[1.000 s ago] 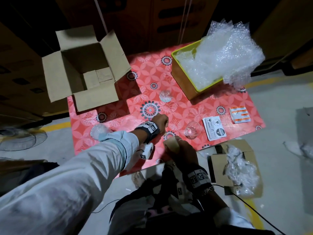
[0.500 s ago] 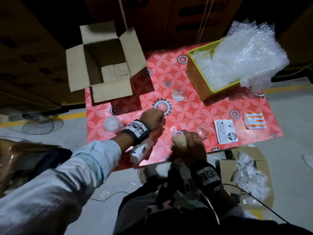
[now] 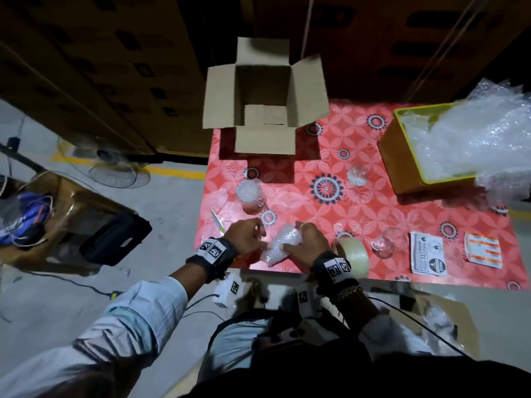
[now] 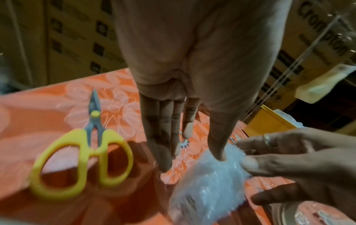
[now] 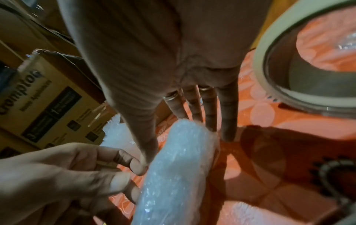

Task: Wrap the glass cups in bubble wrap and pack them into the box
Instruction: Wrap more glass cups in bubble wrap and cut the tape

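Observation:
A cup bundled in bubble wrap [image 3: 283, 245] lies near the table's front edge between both hands. My right hand [image 3: 304, 242] grips it, thumb on one side and fingers on the other [image 5: 181, 144]. My left hand [image 3: 247, 237] pinches the bundle's left end, its thumb tip pressed on the wrap [image 4: 192, 159]. The open cardboard box [image 3: 264, 110] stands at the back of the table. A yellow bin [image 3: 402, 156] at the right holds loose bubble wrap [image 3: 474, 133]. Bare glass cups stand at the centre [image 3: 356, 175] and at the right [image 3: 386, 245]. Another wrapped cup [image 3: 248, 193] sits beyond my left hand.
A tape roll [image 3: 352, 255] lies just right of my right hand. Yellow-handled scissors [image 4: 86, 159] lie left of my left hand. Two label sheets [image 3: 428, 252] [image 3: 482, 249] sit at the front right. A fan [image 3: 112, 165] and boxes stand on the floor to the left.
The right hand held the tape roll before; the roll now lies on the table. Both hands have come together on the wrapped cup. The head view has swung left.

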Demonstrator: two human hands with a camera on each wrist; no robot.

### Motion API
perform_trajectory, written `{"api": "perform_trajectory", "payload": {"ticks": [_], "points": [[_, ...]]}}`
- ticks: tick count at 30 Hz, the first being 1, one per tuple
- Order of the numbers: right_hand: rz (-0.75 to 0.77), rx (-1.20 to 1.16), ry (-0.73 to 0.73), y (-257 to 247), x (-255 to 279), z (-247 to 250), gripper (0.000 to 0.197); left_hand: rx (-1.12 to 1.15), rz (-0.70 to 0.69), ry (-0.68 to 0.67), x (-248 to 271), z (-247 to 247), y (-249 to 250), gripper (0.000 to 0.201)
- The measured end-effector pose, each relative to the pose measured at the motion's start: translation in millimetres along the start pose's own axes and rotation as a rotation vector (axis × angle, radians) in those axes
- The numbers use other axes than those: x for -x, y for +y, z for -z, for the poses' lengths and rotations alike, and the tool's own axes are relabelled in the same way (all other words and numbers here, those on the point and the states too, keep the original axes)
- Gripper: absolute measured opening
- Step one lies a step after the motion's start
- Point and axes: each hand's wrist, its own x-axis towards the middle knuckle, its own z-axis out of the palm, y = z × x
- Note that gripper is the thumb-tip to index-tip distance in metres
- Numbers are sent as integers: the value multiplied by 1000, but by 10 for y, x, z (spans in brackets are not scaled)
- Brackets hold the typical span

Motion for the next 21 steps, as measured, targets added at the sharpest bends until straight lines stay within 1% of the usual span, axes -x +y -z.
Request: {"api": "perform_trajectory", "payload": {"ticks": [1, 3, 5, 7, 9, 11, 13, 15, 17, 18, 21], "points": [[-22, 3, -29, -25, -44, -36, 89, 41, 4, -33, 36, -60, -18, 39], [-67, 18, -60, -48, -123, -90, 86, 85, -4, -53, 90, -193, -25, 48], [-89, -7, -61, -63, -171, -110, 80, 143, 6, -28, 114, -308, -45, 50], [-83, -85, -49, -66, -203, -108, 82, 192, 13, 5, 101, -376, -82, 51], [-77, -175, -25, -62, -219, -109, 72, 231, 7, 11, 92, -407, -111, 55], [-70, -206, -18, -79, -215, -101, 59, 276, -9, 23, 104, -416, -129, 63], [-66, -229, -14, -120, -192, -87, 53, 306, -39, 39, 125, -430, -153, 71], [-60, -333, -1, -187, -119, -53, 49, 334, -76, 51, 139, -439, -168, 78], [20, -407, 50, -262, -42, -4, 45, 386, -94, 98, 146, -423, -152, 82], [82, -391, 84, -294, -18, 16, 45, 430, -86, 133, 140, -412, -142, 81], [268, -166, 168, -340, 20, 15, 44, 551, -71, 192, 119, -396, -86, 69]]}}
